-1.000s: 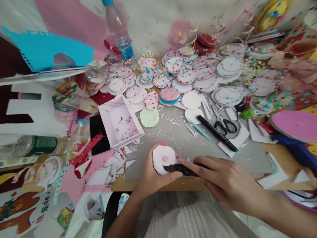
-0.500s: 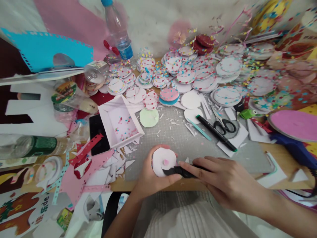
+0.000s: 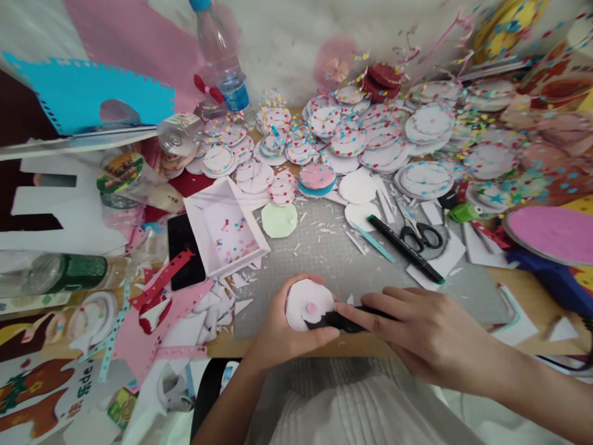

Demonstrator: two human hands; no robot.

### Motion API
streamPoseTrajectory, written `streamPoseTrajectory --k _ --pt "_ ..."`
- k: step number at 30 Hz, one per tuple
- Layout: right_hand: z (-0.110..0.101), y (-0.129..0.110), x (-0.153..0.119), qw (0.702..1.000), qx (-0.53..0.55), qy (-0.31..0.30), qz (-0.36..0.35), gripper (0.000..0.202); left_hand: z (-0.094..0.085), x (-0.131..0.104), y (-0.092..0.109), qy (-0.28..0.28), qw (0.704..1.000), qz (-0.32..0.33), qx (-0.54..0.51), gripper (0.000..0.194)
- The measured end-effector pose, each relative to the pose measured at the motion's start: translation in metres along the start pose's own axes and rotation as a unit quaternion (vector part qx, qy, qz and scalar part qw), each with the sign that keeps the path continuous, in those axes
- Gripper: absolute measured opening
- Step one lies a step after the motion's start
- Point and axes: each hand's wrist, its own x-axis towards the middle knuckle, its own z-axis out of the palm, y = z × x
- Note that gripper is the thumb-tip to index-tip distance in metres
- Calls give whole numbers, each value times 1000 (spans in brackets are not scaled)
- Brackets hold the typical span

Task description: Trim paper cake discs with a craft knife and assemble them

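Over the near edge of the desk, my left hand (image 3: 281, 327) is wrapped around a round white paper disc (image 3: 301, 303) with a small pink dot near its middle. My right hand (image 3: 419, 324) grips a slim black hand tool (image 3: 345, 319), its exact kind not clear. The tool's dark tip lies against the lower part of the disc, close to the pink dot. My left thumb is beside the tool, and my right index finger stretches along it towards the disc.
A grey cutting mat (image 3: 319, 241) carries paper snippets, a pale green disc (image 3: 279, 220), a black marker (image 3: 405, 249) and scissors (image 3: 420, 235). To the left are a white box (image 3: 222, 228) of confetti and a phone (image 3: 178, 247). Confetti-edged paper discs (image 3: 347, 142) crowd the back, beside a water bottle (image 3: 222, 62).
The paper disc has shifted slightly in my left hand, and its pink dot sits a little lower and to the right. My right hand keeps its hold on the black tool.
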Motion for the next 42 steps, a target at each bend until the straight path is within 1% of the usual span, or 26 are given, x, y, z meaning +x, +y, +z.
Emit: streamPoseTrajectory --k 5,9,18,24,26,30,32,42 --pt "-4 2 4 999 -21 5 -25 55 -2 -1 1 8 999 -27 40 57" --pt "-7 4 6 999 -29 6 -38 55 -4 -1 0 0 998 -47 48 57" --pt "-12 9 5 998 -23 -12 -63 58 -9 2 -5 -62 996 -60 28 55" --pt "-14 11 10 996 -19 -22 -84 57 -13 3 -5 -114 988 -107 4 60" --pt "-15 12 12 996 -18 -29 -88 58 -13 4 -5 -130 984 -124 -16 63" --pt "-17 13 12 994 -16 -40 -98 59 -13 6 -5 -171 968 -158 -90 64" --pt "-18 12 12 994 -16 -39 -101 58 -13 7 -5 -179 965 -164 -105 64" --pt "-18 13 11 994 -19 -40 -98 57 -14 9 -1 -200 959 -178 -89 64"
